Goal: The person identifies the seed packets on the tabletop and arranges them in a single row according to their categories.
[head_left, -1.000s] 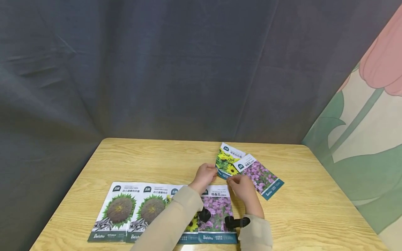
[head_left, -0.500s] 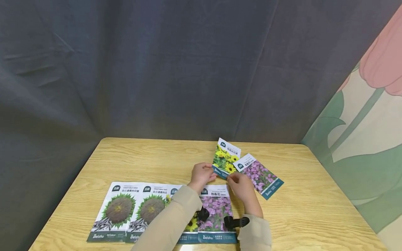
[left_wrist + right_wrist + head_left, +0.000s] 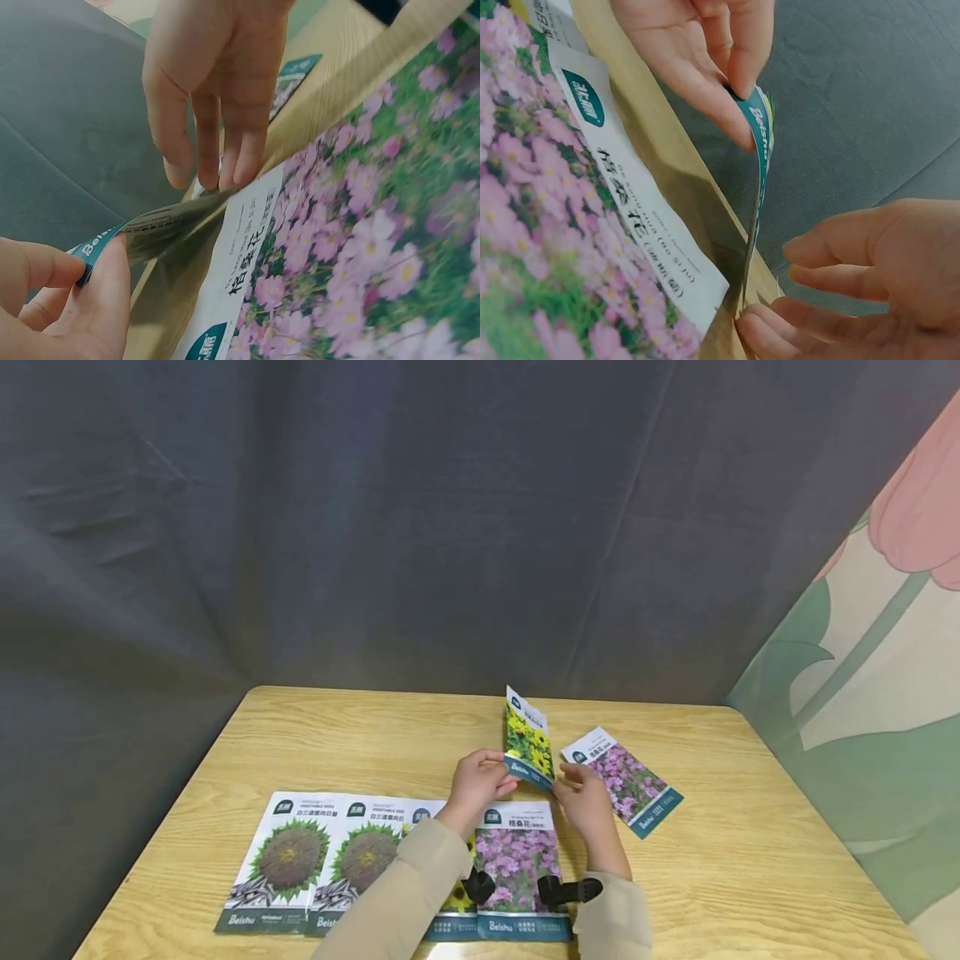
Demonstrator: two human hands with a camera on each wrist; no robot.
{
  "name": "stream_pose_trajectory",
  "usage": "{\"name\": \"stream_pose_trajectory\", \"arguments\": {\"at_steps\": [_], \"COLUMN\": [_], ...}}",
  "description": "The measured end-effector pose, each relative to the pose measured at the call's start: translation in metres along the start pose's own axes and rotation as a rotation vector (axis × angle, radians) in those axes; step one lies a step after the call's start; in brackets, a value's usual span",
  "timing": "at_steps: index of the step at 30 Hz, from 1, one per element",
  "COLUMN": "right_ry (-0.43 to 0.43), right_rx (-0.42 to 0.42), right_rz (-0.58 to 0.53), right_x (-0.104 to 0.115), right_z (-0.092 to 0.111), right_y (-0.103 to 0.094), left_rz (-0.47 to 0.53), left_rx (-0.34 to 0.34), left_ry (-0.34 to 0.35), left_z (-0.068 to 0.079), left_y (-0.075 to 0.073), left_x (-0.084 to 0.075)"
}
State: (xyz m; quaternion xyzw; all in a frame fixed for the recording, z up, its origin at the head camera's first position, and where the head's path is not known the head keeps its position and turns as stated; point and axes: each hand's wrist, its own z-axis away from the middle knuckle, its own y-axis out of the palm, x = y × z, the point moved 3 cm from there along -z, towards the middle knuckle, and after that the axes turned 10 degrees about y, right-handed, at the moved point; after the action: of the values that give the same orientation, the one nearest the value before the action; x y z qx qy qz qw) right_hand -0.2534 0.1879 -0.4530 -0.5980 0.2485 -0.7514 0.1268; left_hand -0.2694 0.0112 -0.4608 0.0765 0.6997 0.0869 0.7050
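Observation:
My left hand (image 3: 480, 785) pinches the lower left corner of a seed packet with yellow flowers (image 3: 528, 735), between thumb and fingers. The packet is tilted up off the table and bows along its teal bottom strip (image 3: 759, 135). In the right wrist view my right hand (image 3: 862, 277) has its fingers spread and fairly straight, with lower fingertips at the packet's other end. No pinch by that hand shows. Just to its right lies a seed packet with pink-purple flowers (image 3: 626, 781), slanted on the table.
Along the front of the wooden table (image 3: 375, 735) lies a row of overlapping seed packets: two with a sunflower head (image 3: 288, 860), a yellow-flowered one (image 3: 453, 927) mostly under my left sleeve, and a pink-flowered one (image 3: 517, 860). A dark grey curtain (image 3: 450, 527) hangs behind the table.
The yellow-flowered packet has moved left and tilted up, away from the slanted pink-flowered packet that it was touching. My right hand's fingers have loosened from its lower edge.

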Motion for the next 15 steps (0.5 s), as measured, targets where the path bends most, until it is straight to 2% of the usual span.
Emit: {"name": "stream_pose_trajectory", "arguments": {"at_steps": [9, 15], "right_ry": [0.054, 0.114], "right_rx": [0.015, 0.079], "right_rz": [-0.166, -0.338], "right_x": [-0.002, -0.002], "right_z": [-0.002, 0.0], "right_y": [-0.002, -0.004], "left_rz": [0.05, 0.059], "left_rx": [0.074, 0.116], "left_ry": [-0.003, -0.002], "left_z": [0.016, 0.025], "left_y": [-0.01, -0.019], "left_x": [-0.006, -0.01]}}
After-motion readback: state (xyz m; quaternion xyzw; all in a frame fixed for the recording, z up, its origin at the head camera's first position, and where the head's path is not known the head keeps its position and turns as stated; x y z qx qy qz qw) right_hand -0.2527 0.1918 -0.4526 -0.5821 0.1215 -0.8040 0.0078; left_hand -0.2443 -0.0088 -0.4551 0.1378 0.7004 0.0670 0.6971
